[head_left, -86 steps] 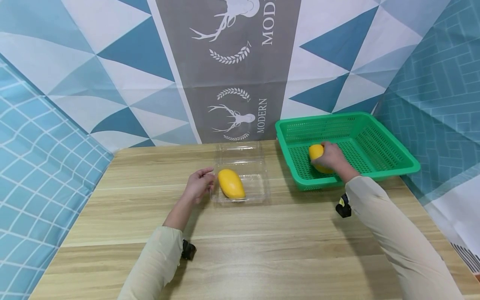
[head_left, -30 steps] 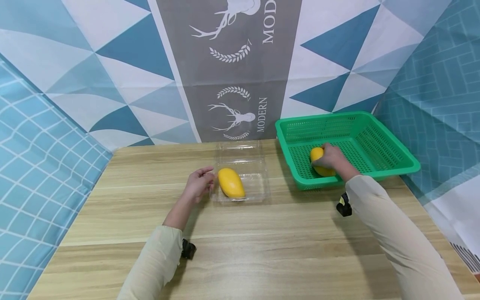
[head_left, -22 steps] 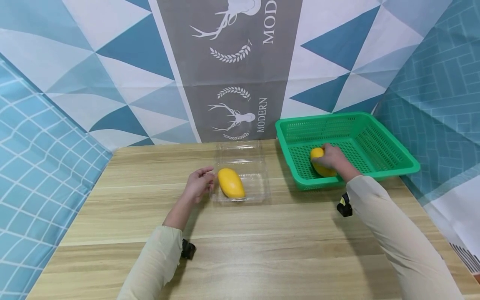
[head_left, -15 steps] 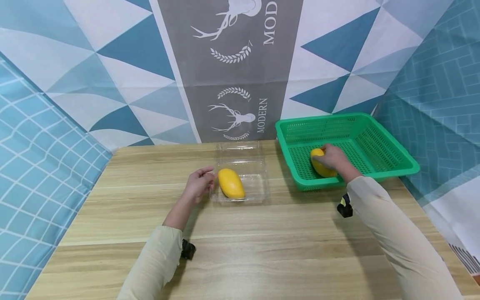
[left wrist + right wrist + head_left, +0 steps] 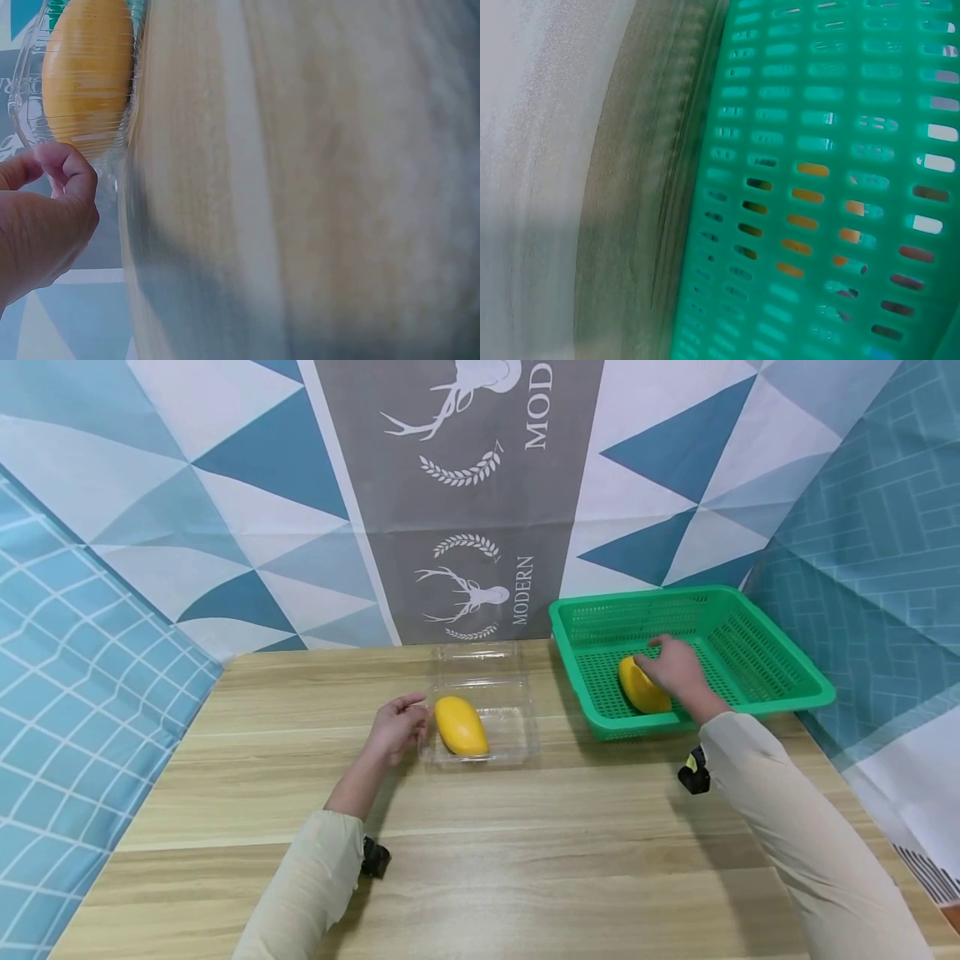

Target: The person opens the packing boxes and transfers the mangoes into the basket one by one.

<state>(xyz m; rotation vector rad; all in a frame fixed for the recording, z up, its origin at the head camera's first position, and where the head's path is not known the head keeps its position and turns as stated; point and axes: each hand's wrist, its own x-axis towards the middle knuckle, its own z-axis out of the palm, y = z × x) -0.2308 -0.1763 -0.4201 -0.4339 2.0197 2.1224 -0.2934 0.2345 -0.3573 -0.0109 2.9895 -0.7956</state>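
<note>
My left hand (image 5: 396, 727) pinches the left edge of a clear plastic clamshell box (image 5: 513, 731), whose lid stands folded back. Inside the box, on its left side, lies a yellow mango (image 5: 461, 727). The left wrist view shows thumb and forefinger meeting at the box's rim, with the mango (image 5: 86, 75) behind the ribbed plastic. Over the green basket (image 5: 787, 697), my right hand (image 5: 677, 668) is just above and right of a second mango (image 5: 643, 687), its fingers spread apart and off the fruit. Through the basket's slots in the right wrist view, bits of that mango (image 5: 808, 196) show.
The basket stands at the back right of the wooden table (image 5: 487, 852), close to the patterned backdrop (image 5: 472, 510). Bare wood lies in front of the box. A blue checked cloth (image 5: 82, 693) hangs at the left.
My right hand has let go of the mango in the basket and lifted slightly up and to the right. That mango stays in the basket. The left hand and box have not moved.
</note>
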